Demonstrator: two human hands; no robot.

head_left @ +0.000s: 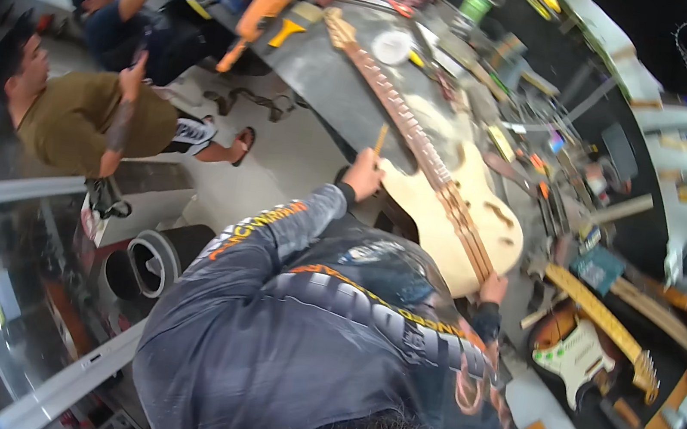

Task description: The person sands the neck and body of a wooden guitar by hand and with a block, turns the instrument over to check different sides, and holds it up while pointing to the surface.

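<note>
An unfinished electric guitar (470,209) lies on the grey workbench, its pale body toward me and its neck reaching to the far left. Dark wood stripes run down the middle of the body. My left hand (363,175) is closed beside the body's left edge, gripping a thin yellow stick, apparently a pencil (380,139), that points up. At the body's near right end, my right hand (492,288) grips the rim; its fingers are partly hidden.
An orange power tool (261,13), a yellow-handled brush (296,22) and a white roll (392,47) lie on the far bench (318,81). Tools clutter the right side. A second guitar (576,358) lies at right. Two people (82,124) are at the left.
</note>
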